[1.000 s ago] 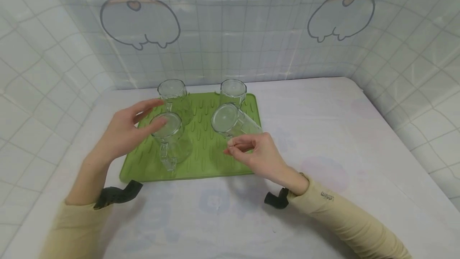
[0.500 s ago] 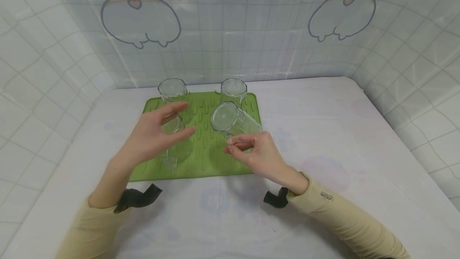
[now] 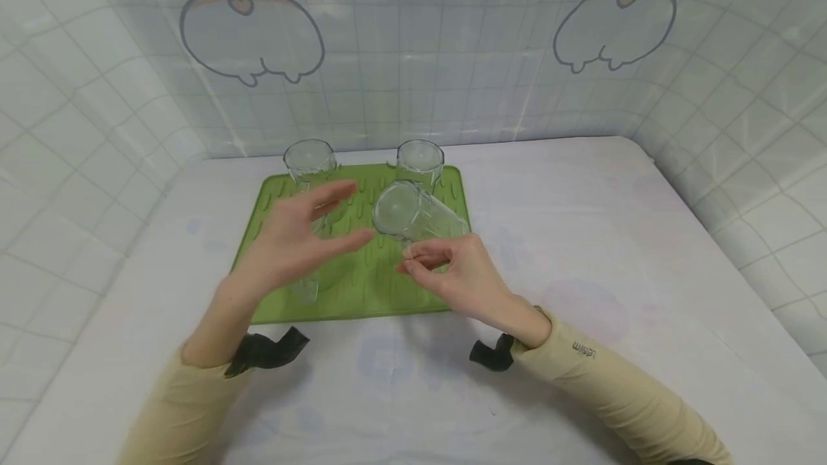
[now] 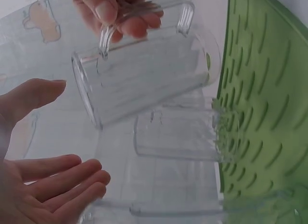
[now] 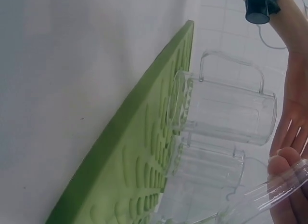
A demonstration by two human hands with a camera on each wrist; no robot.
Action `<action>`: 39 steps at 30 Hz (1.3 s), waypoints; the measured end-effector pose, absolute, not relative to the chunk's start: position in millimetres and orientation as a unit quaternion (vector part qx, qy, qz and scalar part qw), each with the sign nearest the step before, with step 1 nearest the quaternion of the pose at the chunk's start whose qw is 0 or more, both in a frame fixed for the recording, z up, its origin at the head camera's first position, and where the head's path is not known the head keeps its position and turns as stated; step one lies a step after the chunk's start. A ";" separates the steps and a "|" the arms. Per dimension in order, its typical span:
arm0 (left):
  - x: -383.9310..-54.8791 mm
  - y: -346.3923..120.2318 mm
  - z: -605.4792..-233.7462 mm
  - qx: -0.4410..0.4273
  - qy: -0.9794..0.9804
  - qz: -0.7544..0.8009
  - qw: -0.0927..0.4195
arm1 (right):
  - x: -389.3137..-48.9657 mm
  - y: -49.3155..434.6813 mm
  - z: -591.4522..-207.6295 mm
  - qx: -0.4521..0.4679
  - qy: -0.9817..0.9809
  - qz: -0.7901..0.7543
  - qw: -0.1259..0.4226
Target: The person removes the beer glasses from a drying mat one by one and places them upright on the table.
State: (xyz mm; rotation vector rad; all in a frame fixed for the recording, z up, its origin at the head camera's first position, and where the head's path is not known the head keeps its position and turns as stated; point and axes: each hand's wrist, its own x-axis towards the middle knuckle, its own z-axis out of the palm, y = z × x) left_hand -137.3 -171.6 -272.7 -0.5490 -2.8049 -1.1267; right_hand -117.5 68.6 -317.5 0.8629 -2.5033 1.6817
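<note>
My right hand [image 3: 461,271] pinches the handle of a clear glass mug [image 3: 395,212] over the right part of a green ridged drying mat [image 3: 375,293]. This mug is tilted, its base up and to the left, its mouth end down to the right. My left hand [image 3: 291,235] holds nothing; thumb and fingers are spread apart, facing the mug's base end with a gap, as the left wrist view shows. Behind that hand, a front left mug stands mouth down, mostly hidden in the head view; in the right wrist view this upturned mug [image 5: 226,108] shows whole.
Two more glass mugs stand upside down along the mat's back edge, a back left mug [image 3: 310,158] and a back right mug [image 3: 420,156]. A white cloth [image 3: 581,235] covers the table. A tile-patterned curtain [image 3: 439,49] rises behind and at both sides.
My left hand has moved right, from beside the left mugs toward the held mug. The right hand keeps its hold, and the held mug has shifted slightly left.
</note>
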 end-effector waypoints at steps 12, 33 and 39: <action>-136.6 -145.2 -274.5 -0.174 -0.909 -0.378 0.006 | -119.9 69.8 -323.2 0.293 -0.797 0.528 0.009; -137.9 -134.4 -287.1 -0.191 -0.903 -0.382 0.040 | -120.4 67.2 -329.2 0.381 -0.787 0.482 0.062; -138.7 -134.7 -288.0 -0.190 -0.905 -0.377 0.043 | -120.3 67.1 -330.3 0.388 -0.791 0.467 0.077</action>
